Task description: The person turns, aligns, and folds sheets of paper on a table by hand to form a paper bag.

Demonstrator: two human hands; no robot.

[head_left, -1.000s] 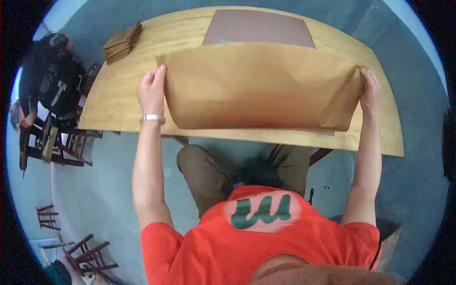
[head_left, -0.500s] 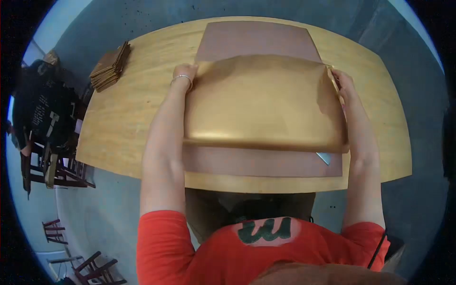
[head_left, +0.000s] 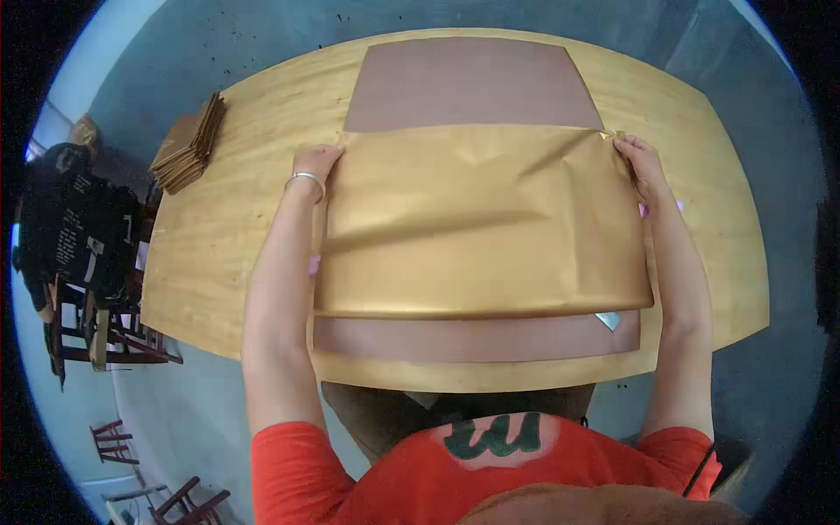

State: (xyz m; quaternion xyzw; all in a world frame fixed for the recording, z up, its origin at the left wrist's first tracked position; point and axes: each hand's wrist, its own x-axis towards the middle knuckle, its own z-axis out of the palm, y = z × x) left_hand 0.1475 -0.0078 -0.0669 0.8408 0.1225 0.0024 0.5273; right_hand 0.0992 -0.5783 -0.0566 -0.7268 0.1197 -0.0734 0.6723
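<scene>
A large gold sheet (head_left: pixel 472 227), folded over at its near side, lies across a mauve-brown board (head_left: pixel 477 83). Creases run through its right half, and the far right corner is crumpled. My left hand (head_left: pixel 317 164), a bracelet at its wrist, pinches the far left corner. At the far right corner my right hand (head_left: pixel 640 162) grips the sheet between thumb and fingers. From under the near fold pokes a silvery pointed piece (head_left: pixel 608 321); most of it is hidden. A pink tab (head_left: pixel 314 264) shows beside the sheet's left edge, and another pink tab (head_left: pixel 644 210) beside its right.
The pale wooden table (head_left: pixel 236 219) has curved edges in this view. A stack of folded brown pieces (head_left: pixel 188 144) sits at its far left. Dark bags or clothes (head_left: pixel 83 227) rest on wooden stools at the left. Another small stool (head_left: pixel 114 442) stands on the floor.
The gold sheet has come down flatter and nearer to me, its bulge now gone. Both hands have come nearer with its far corners, the left also shifting outward.
</scene>
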